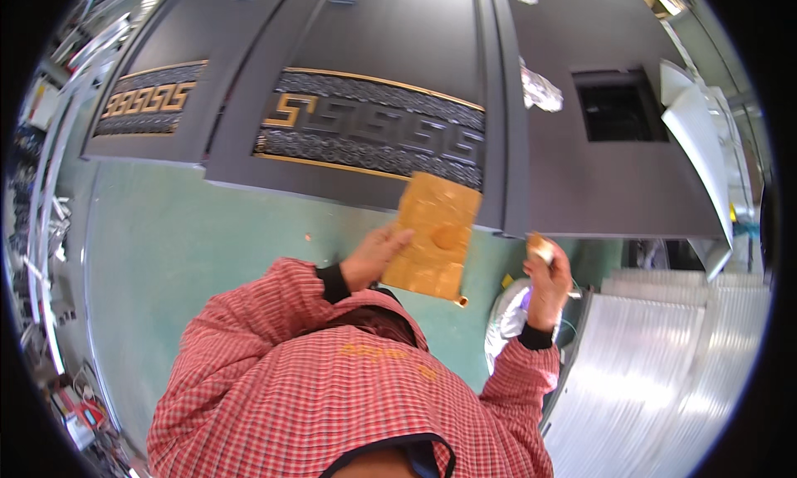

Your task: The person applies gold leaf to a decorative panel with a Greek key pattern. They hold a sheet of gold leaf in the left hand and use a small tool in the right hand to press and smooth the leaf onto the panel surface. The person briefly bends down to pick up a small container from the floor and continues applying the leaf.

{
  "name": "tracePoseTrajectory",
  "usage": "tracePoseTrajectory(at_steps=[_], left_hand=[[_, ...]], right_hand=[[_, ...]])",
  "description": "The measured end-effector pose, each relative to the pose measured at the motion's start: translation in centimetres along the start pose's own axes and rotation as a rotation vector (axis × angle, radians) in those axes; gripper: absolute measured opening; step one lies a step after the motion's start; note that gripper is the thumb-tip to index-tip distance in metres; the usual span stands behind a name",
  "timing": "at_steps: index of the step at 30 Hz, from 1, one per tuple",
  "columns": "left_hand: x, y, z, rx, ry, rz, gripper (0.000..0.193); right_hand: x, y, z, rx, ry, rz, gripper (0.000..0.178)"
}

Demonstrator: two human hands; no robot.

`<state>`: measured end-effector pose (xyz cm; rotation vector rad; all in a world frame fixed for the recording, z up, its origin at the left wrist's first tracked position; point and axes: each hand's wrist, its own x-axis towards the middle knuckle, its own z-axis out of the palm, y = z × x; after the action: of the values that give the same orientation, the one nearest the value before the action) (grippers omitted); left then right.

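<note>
My left hand (378,254) is closed on the left edge of a crinkled gold foil sheet (427,250), which has a round mark in it and a curled lower right corner. Between the fingertips of my right hand (550,287) is a small gold-and-white piece (540,247); its exact kind does not show. The sheet overlaps the lower edge of a dark grey door panel (332,183). A raised key-pattern band (374,125) crosses that panel, gold on its leftmost figure and border strips, dark on the other figures.
Another dark panel (158,142) with gold key figures lies at the left. At the right, a dark panel (581,196) has a rectangular opening. Stacked translucent ribbed sheets (639,345) stand at lower right, near a silvery bag (504,320). Green floor (166,237) shows below the panels.
</note>
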<state>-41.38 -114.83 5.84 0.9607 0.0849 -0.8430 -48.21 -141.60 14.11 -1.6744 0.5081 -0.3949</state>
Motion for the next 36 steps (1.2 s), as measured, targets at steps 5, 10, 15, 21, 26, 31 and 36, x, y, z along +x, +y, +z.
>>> tracePoseTrajectory(at_steps=[5, 10, 15, 21, 26, 31, 36], left_hand=[[0.1, 0.8, -1.0, -0.055, 0.062, 0.103, 0.034], [0.4, 1.1, -1.2, -0.068, 0.105, 0.199, 0.033], [0.6, 1.5, -0.4, -0.107, 0.147, 0.256, 0.033], [0.6, 1.4, -0.1, -0.141, 0.202, 0.326, 0.034], [-0.2, 1.9, -0.6, -0.152, 0.236, 0.365, 0.033], [-1.0, 2.5, -2.9, -0.18, 0.27, 0.361, 0.033], [-2.2, 4.5, -7.5, -0.189, 0.308, 0.37, 0.033]], right_hand=[[2.4, -0.3, 3.0, -0.037, -0.226, -0.098, 0.03], [4.7, 0.2, 4.8, -0.048, -0.424, -0.123, 0.03], [6.5, -0.4, 6.1, -0.103, -0.55, -0.159, 0.029], [7.4, -1.7, 9.1, -0.255, -0.649, -0.426, 0.026], [7.7, -2.6, 12.3, -0.479, -0.696, -0.653, 0.026], [7.1, -3.1, 16.0, -0.514, -0.732, -0.724, 0.025], [6.7, -3.0, 21.3, -0.477, -0.744, -0.767, 0.026]])
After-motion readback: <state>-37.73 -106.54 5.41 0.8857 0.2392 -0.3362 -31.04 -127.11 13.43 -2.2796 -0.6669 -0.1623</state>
